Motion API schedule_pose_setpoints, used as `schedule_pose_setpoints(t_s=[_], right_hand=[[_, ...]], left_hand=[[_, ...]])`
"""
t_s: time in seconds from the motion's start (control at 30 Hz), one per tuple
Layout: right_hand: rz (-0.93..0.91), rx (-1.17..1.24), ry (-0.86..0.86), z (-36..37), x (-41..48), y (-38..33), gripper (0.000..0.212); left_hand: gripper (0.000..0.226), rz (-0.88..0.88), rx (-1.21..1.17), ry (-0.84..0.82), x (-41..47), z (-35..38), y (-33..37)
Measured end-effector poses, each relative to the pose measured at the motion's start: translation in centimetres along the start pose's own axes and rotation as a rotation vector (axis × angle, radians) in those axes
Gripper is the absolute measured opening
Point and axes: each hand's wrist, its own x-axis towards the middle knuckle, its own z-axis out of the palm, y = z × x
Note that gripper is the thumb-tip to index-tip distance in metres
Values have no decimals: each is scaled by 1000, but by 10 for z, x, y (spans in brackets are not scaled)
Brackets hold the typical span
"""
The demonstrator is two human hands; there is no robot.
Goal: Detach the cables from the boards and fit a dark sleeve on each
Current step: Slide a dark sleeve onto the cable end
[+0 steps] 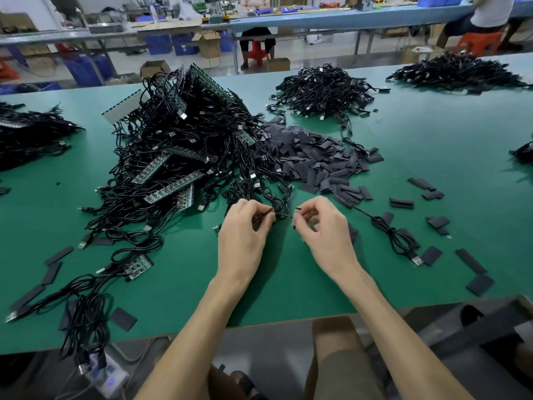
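A black cable (284, 215) is pinched at one end by the curled fingers of the left hand (245, 229) and at the other by those of the right hand (324, 226). It is held over the table (432, 134), just before the tangled boards (171, 190). Sleeves (314, 157) are heaped behind, to the right.

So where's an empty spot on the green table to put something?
The biggest bare patch of green table is right of the sleeve heap, nearer than the far cable piles. Another lies between the forearms at the near edge. It's crowded at the cable-and-board tangle beside the left hand.
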Motion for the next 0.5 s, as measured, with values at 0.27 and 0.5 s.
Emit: schedule_pose_setpoints(t_s=[0.27, 0.5], right_hand=[[236, 298, 462, -18, 0, 2, 4], [210, 377, 513, -18, -1, -3, 12]], left_hand=[[4, -137, -91, 320, 1, -10, 0], [4, 70, 188, 180, -6, -9, 9]])
